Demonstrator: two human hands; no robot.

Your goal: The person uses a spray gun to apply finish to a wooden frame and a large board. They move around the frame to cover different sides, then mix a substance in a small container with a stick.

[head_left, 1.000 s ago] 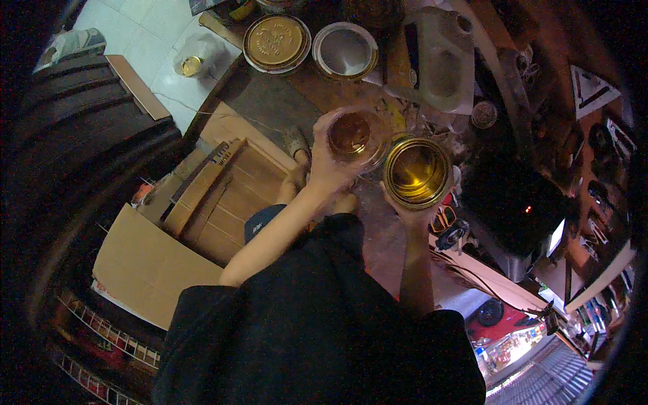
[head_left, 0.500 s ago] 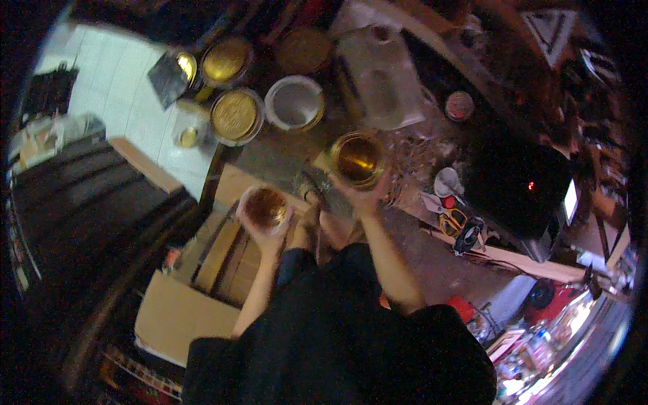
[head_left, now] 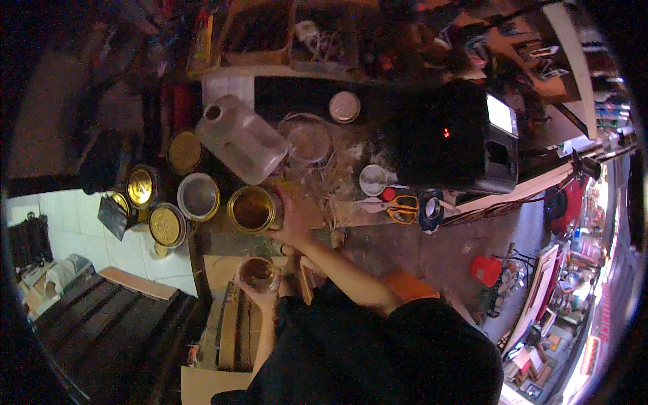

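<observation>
My right hand (head_left: 289,223) grips an open gold tin (head_left: 251,209) with amber liquid at the workbench's near edge. Its neighbours are an open can with a pale grey inside (head_left: 198,196), a lidded gold tin (head_left: 167,224) and a translucent plastic jug (head_left: 239,138). Lower down and nearer my body, my left hand (head_left: 260,295) is wrapped round a clear cup (head_left: 258,268) holding amber-brown liquid. Behind the gold tin in my right hand lies a round clear container (head_left: 305,138) on the dusty bench top.
A black machine (head_left: 439,148) with a lit screen occupies the bench's right, beside orange scissors (head_left: 403,209) and a small white cup (head_left: 372,179). Cardboard (head_left: 233,337) is below my left hand. Black ridged panelling (head_left: 101,344) stands at lower left; a red container (head_left: 484,270) sits on the floor at right.
The view has swung toward the bench. My right hand has carried the tin leftward, beside the other cans. My left hand and its cup now sit lower, below the tin.
</observation>
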